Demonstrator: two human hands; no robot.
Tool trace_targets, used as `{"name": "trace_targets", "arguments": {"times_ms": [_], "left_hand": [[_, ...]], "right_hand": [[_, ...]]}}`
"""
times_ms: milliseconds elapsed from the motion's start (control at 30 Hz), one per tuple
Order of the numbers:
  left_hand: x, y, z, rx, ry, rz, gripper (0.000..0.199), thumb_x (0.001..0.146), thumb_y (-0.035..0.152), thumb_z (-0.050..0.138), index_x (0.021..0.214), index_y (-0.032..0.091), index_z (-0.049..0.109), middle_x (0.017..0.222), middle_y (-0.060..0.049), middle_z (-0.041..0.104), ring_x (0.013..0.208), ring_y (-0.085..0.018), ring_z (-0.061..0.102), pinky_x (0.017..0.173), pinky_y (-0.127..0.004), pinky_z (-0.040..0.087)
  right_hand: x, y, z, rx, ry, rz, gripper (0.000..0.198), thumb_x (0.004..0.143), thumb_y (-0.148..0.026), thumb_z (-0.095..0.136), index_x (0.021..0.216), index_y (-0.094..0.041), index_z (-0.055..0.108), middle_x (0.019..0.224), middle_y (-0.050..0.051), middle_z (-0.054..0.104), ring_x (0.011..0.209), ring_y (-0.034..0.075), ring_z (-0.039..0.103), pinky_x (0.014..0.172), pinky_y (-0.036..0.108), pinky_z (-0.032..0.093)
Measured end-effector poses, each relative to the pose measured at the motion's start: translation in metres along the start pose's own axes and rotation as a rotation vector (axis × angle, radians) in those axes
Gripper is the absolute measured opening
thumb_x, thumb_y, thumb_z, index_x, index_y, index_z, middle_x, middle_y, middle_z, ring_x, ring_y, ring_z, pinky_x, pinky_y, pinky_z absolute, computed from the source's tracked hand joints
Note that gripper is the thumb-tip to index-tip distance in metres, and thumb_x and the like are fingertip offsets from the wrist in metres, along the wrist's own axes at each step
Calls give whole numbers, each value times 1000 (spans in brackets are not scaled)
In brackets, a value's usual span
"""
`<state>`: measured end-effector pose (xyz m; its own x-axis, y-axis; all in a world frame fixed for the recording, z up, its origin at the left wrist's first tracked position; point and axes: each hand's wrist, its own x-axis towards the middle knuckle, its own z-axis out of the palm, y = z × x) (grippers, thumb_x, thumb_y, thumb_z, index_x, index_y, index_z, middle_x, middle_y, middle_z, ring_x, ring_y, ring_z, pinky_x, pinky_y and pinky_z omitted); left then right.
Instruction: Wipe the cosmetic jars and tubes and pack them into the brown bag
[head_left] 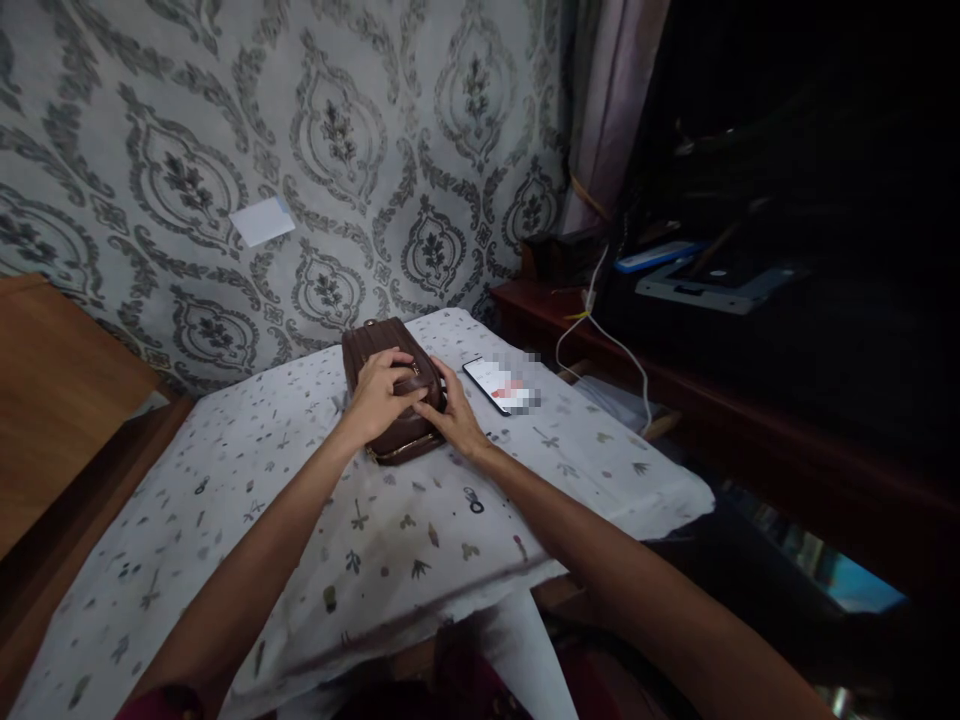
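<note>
A brown leather bag [390, 436] with a gold-coloured zip along its near edge lies on the patterned white cloth. My left hand [384, 395] rests over its top, fingers curved against the leather and thumb pointing to the right. At the bag's right side is my right hand [459, 418], its thumb on top and its fingers wrapped around the edge. The two thumbs come close together over the bag. What the fingertips pinch, if anything, is too small to make out. A smartphone [491, 388] with a lit screen lies just right of the bag.
The white cloth [225, 480] covers the table up to the patterned wall [337, 130]. A wooden board [67, 390] stands at the left. On the right, a dark red desk [540, 305] holds a grey device [712, 285], and a white cable [622, 345] hangs from it.
</note>
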<state>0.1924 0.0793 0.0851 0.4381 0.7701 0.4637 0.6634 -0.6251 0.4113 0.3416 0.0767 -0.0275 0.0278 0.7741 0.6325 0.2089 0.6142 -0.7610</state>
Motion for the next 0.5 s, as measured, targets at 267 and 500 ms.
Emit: {"name": "trace_targets", "arguments": {"times_ms": [267,500], "left_hand": [[-9,-12,-43,79,61,-141,15,83,22,59,74,19,71,72,0,64,70,-17,58,66,-28,43],[-22,1,-37,342,99,-114,21,86,25,62,65,21,62,73,-2,60,70,-19,55,66,-30,39]], "right_hand": [[-2,-3,2,-48,-25,30,95,80,-62,68,155,-22,25,155,15,37,144,31,34,121,51,27],[-2,1,6,-98,-30,14,108,73,-62,74,155,-18,21,153,18,36,145,35,31,121,56,25]]}}
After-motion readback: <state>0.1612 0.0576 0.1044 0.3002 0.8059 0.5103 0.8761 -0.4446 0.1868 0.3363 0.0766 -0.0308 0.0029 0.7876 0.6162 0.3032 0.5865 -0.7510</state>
